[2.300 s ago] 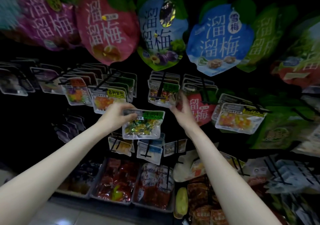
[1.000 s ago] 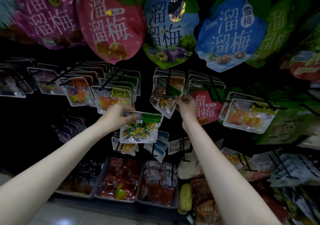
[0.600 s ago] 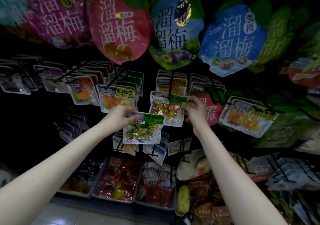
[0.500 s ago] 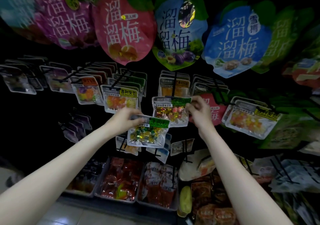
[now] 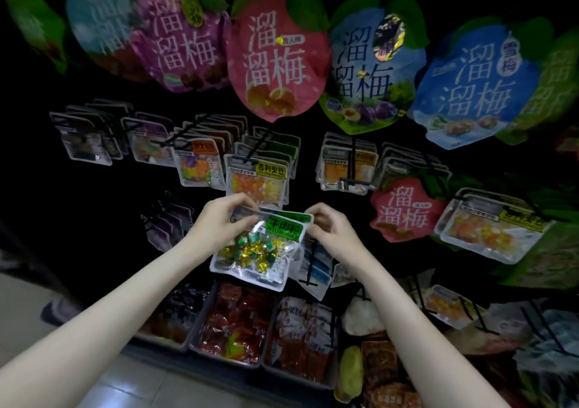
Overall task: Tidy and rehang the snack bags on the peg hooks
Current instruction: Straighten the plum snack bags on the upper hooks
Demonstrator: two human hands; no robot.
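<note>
The top left corner of the green-label snack bag [image 5: 253, 251] is covered by the left hand [image 5: 219, 224]; its top right corner sits behind the fingers of the right hand [image 5: 332, 232]. A second bag directly behind it shows only as a green strip. The peg hook below the bag is largely masked. Left of the bag, the dark hanging packs [image 5: 166, 229] are unreadable. Above, the large plum bags [image 5: 94, 22] blur and are cropped by the top edge.
</note>
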